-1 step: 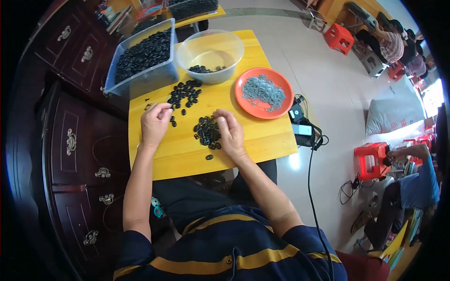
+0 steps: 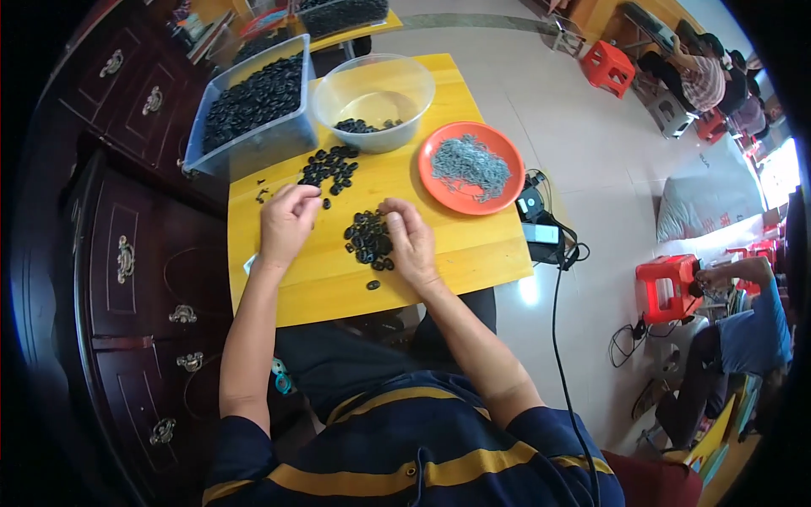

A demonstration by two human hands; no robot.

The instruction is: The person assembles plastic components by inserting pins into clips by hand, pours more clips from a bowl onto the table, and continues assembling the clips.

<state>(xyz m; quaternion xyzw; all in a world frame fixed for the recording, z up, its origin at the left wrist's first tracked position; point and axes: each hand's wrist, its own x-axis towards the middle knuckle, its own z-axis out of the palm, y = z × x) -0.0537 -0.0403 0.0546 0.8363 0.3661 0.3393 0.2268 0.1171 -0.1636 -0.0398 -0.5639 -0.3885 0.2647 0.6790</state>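
My left hand (image 2: 287, 221) is closed, thumb and fingertips pinched together at the near edge of a loose group of small black oval pieces (image 2: 334, 165). What the pinch holds, if anything, is too small to make out. My right hand (image 2: 411, 245) lies with its fingers curved and slightly apart, against the right side of a second pile of black oval pieces (image 2: 365, 235). One single black piece (image 2: 373, 286) lies nearer to me. An orange plate (image 2: 429, 188) heaped with small grey metal pieces (image 2: 471, 165) sits to the right, beyond my right hand.
A clear round bowl (image 2: 416, 110) with some black pieces stands at the back of the yellow table (image 2: 456, 262). Left of it is a blue-tinted bin (image 2: 253, 152) full of them. Dark drawers (image 2: 127, 296) stand left. A cable (image 2: 556, 338) hangs at the right; people sit farther right.
My left fingertips have shifted slightly right. The few loose pieces below them no longer show. My right hand keeps its place beside the pile, and the view has moved slightly.
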